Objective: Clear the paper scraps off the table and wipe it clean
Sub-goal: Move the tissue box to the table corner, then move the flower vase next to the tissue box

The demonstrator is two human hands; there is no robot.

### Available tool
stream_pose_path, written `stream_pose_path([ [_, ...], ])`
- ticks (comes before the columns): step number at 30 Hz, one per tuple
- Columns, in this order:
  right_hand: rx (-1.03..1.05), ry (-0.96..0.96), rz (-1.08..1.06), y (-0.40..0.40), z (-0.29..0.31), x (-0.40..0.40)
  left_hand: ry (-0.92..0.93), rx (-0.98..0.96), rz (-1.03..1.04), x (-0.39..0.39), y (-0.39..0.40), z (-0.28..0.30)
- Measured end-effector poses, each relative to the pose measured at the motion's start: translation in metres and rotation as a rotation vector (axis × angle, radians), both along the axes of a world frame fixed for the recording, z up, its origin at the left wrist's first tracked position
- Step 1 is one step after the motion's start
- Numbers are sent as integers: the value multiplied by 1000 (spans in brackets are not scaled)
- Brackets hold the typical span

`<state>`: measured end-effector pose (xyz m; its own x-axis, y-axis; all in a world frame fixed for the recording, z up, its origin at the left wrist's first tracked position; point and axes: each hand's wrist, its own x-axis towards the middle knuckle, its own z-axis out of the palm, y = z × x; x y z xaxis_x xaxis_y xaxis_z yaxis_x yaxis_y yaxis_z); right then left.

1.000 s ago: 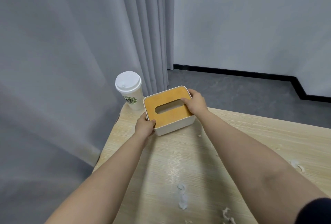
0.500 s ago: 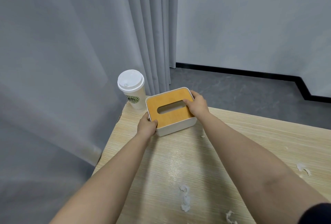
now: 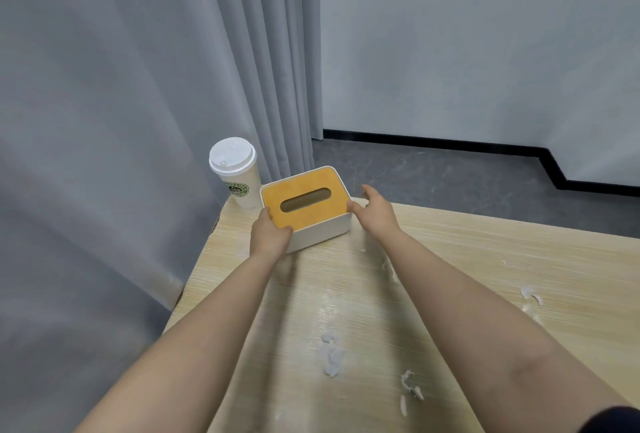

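My left hand (image 3: 270, 233) grips the tissue box (image 3: 306, 205) at its near corner, fingers curled round it. My right hand (image 3: 375, 210) touches its right end, fingers loosely spread. Paper scraps (image 3: 332, 354) lie scattered on the tabletop (image 3: 485, 259).

cup (image 3: 239, 174) logo: too small to read | tissue box (image 3: 304, 205) near-left corner: behind left hand (image 3: 268, 236)

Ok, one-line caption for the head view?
Left hand grips white tissue box with orange lid beside lidded paper cup; open right hand at its edge; scraps litter wooden table.
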<state>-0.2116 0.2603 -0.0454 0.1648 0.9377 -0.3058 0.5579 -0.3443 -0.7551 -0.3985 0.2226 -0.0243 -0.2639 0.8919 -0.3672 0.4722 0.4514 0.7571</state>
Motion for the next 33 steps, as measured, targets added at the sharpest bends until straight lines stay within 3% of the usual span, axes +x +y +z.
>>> stream_pose_path([
  [13,146,65,-150,-123,43,118,-23,111,-212,108,-82,29],
  [26,233,56,-494,-250,72,237,-12,146,-739,246,-139,41],
  [33,243,4,-625,-302,70,310,-73,156,-878,325,-167,40],
])
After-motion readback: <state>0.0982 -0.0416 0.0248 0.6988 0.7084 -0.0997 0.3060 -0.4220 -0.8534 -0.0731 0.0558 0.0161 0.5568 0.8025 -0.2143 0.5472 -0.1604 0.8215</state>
